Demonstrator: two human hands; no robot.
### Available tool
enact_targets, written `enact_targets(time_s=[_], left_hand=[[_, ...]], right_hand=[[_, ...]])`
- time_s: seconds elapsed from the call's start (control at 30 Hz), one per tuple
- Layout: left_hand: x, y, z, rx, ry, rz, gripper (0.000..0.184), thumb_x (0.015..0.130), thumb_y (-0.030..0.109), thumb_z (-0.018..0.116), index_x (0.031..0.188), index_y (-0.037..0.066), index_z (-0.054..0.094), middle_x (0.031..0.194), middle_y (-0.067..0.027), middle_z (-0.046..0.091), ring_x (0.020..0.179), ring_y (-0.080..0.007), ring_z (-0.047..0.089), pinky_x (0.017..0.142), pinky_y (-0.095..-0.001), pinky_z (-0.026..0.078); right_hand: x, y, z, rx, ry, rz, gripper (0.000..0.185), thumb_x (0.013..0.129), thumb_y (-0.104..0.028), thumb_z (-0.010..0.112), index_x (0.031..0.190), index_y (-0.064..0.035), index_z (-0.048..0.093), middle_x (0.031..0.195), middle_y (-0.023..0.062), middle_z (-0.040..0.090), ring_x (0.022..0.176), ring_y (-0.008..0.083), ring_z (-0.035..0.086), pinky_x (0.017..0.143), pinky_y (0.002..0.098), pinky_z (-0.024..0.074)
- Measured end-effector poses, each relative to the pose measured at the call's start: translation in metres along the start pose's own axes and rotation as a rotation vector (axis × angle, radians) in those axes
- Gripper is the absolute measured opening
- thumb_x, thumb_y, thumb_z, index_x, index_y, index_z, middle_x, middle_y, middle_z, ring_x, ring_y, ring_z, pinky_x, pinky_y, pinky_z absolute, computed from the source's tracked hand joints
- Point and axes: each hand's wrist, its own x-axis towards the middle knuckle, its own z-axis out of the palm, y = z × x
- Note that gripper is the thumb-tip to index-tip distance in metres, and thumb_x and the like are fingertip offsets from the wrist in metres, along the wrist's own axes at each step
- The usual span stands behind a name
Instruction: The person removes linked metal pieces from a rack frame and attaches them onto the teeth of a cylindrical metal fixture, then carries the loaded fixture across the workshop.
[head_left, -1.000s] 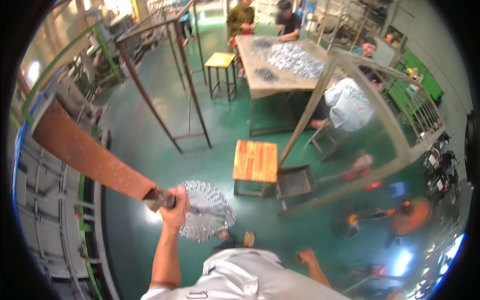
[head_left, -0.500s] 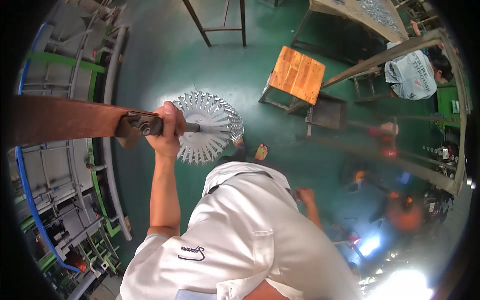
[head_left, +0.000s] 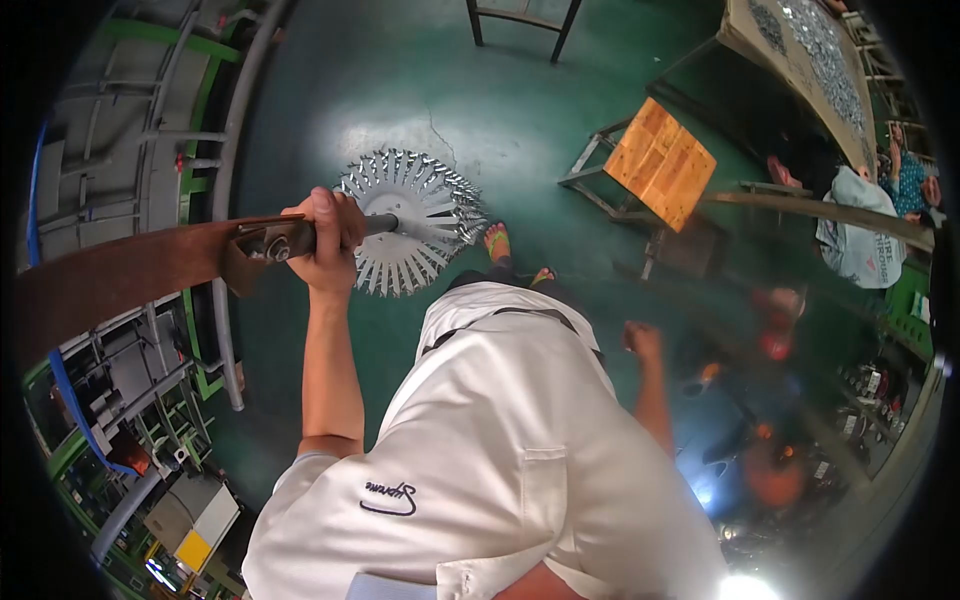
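Observation:
My left hand [head_left: 328, 238] is wrapped round the top of a metal pole [head_left: 380, 224], beside a rusty brown curved blade-like plate [head_left: 130, 262] that reaches to the left edge of the view. Below this hand, near the floor, a round grey disc [head_left: 405, 235] with many slots carries small shiny metal pieces around its rim. My right hand [head_left: 642, 338] hangs at my right side with its fingers curled; whether anything is in them is too small to tell.
A wooden-topped stool [head_left: 660, 165] stands ahead to the right, beside a dark metal tray [head_left: 687, 250]. Farther right are a table [head_left: 770, 75] with shiny pieces and a seated person [head_left: 862, 230]. Metal racks [head_left: 165, 135] line the left; a frame leg crosses the right.
The view has tilted down and turned, so the stool and table now sit farther right. My left hand keeps its hold on the pole, and the feet have changed places in a step.

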Motion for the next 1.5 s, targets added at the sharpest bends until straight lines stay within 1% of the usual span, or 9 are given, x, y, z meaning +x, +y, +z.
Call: enact_targets(time_s=[0.33, 0.63, 0.7, 0.73, 0.83, 0.93, 1.17, 1.3, 1.5], left_hand=[[0.009, -0.009, -0.006, -0.041, 0.14, -0.129, 0.042, 0.1, 0.015, 0.054, 0.061, 0.007, 0.04, 0.052, -0.0005, 0.041, 0.044, -0.0086, 0.038, 0.039, -0.0254, 0.028], [-0.001, -0.037, -0.022, 0.02, 0.329, -0.063, 0.036, 0.098, 0.019, 0.06, 0.126, -0.004, 0.057, 0.088, -0.0049, 0.06, 0.074, -0.0111, 0.058, 0.06, -0.0236, 0.048], [0.0, -0.019, -0.005, 0.075, 0.111, -0.035, 0.031, 0.103, 0.023, 0.051, 0.082, 0.001, 0.055, 0.056, -0.0007, 0.041, 0.046, -0.0091, 0.039, 0.043, -0.0238, 0.035], [0.005, -0.025, -0.005, 0.068, 0.093, 0.023, 0.035, 0.103, 0.025, 0.052, 0.128, 0.002, 0.059, 0.06, 0.0021, 0.04, 0.047, -0.0071, 0.033, 0.041, -0.0245, 0.027], [0.003, -0.019, 0.009, 0.013, 0.068, -0.003, 0.034, 0.103, 0.025, 0.051, 0.126, 0.002, 0.059, 0.057, 0.0034, 0.036, 0.045, -0.0054, 0.032, 0.04, -0.0218, 0.026], [-0.027, 0.033, 0.073, 0.067, 0.063, 0.086, 0.041, 0.098, 0.022, 0.06, 0.065, 0.007, 0.042, 0.048, -0.0043, 0.039, 0.041, -0.0154, 0.036, 0.039, -0.0314, 0.032], [-0.087, 0.07, 0.135, 0.077, 0.151, 0.013, 0.031, 0.094, 0.019, 0.067, 0.074, 0.005, 0.049, 0.051, -0.0052, 0.041, 0.046, -0.017, 0.041, 0.045, -0.0335, 0.039], [-0.091, 0.01, 0.097, 0.042, 0.039, -0.008, 0.033, 0.103, 0.026, 0.051, 0.123, 0.001, 0.06, 0.054, 0.0041, 0.033, 0.042, -0.0044, 0.028, 0.037, -0.0209, 0.024], [-0.181, 0.071, 0.177, -0.047, -0.152, 0.049, 0.048, 0.105, 0.024, 0.044, 0.06, 0.013, 0.031, 0.047, 0.0015, 0.027, 0.036, -0.0075, 0.024, 0.032, -0.0221, 0.023]], right_hand=[[-0.012, -0.062, 0.048, 0.045, -0.044, -0.228, 0.018, 0.088, -0.017, 0.066, 0.097, -0.0009, 0.07, 0.076, 0.0065, 0.068, 0.061, 0.0125, 0.062, 0.051, 0.0275, 0.0488], [-0.062, 0.051, 0.047, -0.121, 0.126, 0.043, 0.026, 0.085, -0.028, 0.067, 0.089, -0.0033, 0.075, 0.07, 0.0082, 0.069, 0.064, 0.0194, 0.067, 0.063, 0.0347, 0.0553], [-0.074, 0.063, 0.036, -0.103, 0.134, 0.085, 0.026, 0.085, -0.028, 0.065, 0.08, -0.0036, 0.073, 0.068, 0.0083, 0.068, 0.062, 0.0199, 0.067, 0.061, 0.0355, 0.0548], [-0.074, 0.078, 0.036, -0.111, 0.125, 0.088, 0.027, 0.085, -0.028, 0.065, 0.076, -0.0037, 0.072, 0.067, 0.0083, 0.068, 0.061, 0.02, 0.066, 0.06, 0.0357, 0.0546], [-0.084, 0.092, 0.025, -0.136, 0.095, 0.051, 0.031, 0.086, -0.029, 0.064, 0.068, -0.0045, 0.07, 0.064, 0.0075, 0.067, 0.059, 0.0199, 0.065, 0.059, 0.0359, 0.054], [-0.087, 0.109, 0.011, -0.117, 0.076, 0.066, 0.031, 0.085, -0.03, 0.064, 0.068, -0.0047, 0.069, 0.063, 0.0067, 0.066, 0.058, 0.0197, 0.065, 0.058, 0.0361, 0.0538], [-0.074, 0.169, -0.067, -0.191, 0.056, -0.034, 0.027, 0.083, -0.031, 0.065, 0.081, -0.0053, 0.073, 0.067, 0.0058, 0.069, 0.064, 0.0196, 0.067, 0.065, 0.0348, 0.0554], [-0.069, 0.226, -0.124, -0.274, 0.089, -0.08, 0.026, 0.083, -0.03, 0.065, 0.092, -0.0076, 0.075, 0.076, 0.0064, 0.072, 0.069, 0.0197, 0.069, 0.071, 0.0342, 0.0561], [-0.117, 0.32, -0.191, 0.062, 0.211, 0.08, 0.024, 0.082, -0.029, 0.065, 0.082, -0.0078, 0.075, 0.071, 0.0077, 0.071, 0.065, 0.0197, 0.069, 0.064, 0.0336, 0.0559]])
